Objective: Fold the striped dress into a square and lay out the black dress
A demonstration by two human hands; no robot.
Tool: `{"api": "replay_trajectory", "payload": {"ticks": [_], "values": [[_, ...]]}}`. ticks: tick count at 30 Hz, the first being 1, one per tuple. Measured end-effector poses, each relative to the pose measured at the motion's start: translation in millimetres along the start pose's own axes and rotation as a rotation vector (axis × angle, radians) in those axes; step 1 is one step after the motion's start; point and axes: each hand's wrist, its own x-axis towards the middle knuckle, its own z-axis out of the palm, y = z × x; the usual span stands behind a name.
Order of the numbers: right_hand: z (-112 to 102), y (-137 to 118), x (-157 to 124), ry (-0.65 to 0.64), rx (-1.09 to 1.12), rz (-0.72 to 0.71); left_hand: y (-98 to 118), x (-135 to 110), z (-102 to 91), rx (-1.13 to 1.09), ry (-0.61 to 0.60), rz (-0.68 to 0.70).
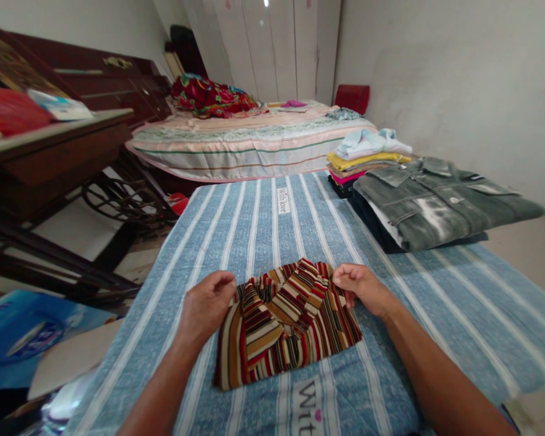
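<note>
Left hand and right hand both pinch top corners of the striped shirt, fingers closed on the cloth. Shirt lies folded on the blue striped sheet, approx. centre, near the person. Stack of folded clothes is well apart, at right.
</note>
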Motion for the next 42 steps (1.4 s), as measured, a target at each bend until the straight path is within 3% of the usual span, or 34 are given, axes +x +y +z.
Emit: {"api": "replay_trajectory", "payload": {"ticks": [2, 5, 8, 12, 14, 17, 21, 25, 34, 42], "values": [[2, -2, 0, -0.001, -0.011, -0.025, 25, 2, 4.0, 0.057, -0.036, 0.104], [5, -4, -2, 0.0, -0.025, -0.057, 64, 6, 28.4, 0.153, -0.267, 0.242], [7, -5, -5, -0.007, -0.024, -0.081, 88, 14, 63.5, 0.285, -0.427, 0.225], [7, -7, -7, 0.006, -0.021, -0.112, 95, 24, 91.1, 0.405, -0.398, 0.151], [7, -7, -7, 0.009, -0.029, -0.113, 91, 25, 90.5, 0.313, -0.418, 0.128], [7, -7, -6, 0.012, -0.029, -0.122, 83, 17, 76.6, -0.014, -0.452, 0.098], [10, -8, -7, 0.02, -0.027, -0.13, 78, -7, 54.7, -0.424, -0.49, -0.08], [11, -8, -8, -0.006, -0.01, -0.118, 74, -29, 48.5, -0.667, -0.523, -0.213], [9, -10, -8, -0.08, -0.054, -0.065, 63, -27, 56.7, -0.707, -0.545, -0.183], [14, -3, -1, 0.039, -0.053, 0.017, 76, -8, 73.6, -0.641, -0.433, -0.223]]}}
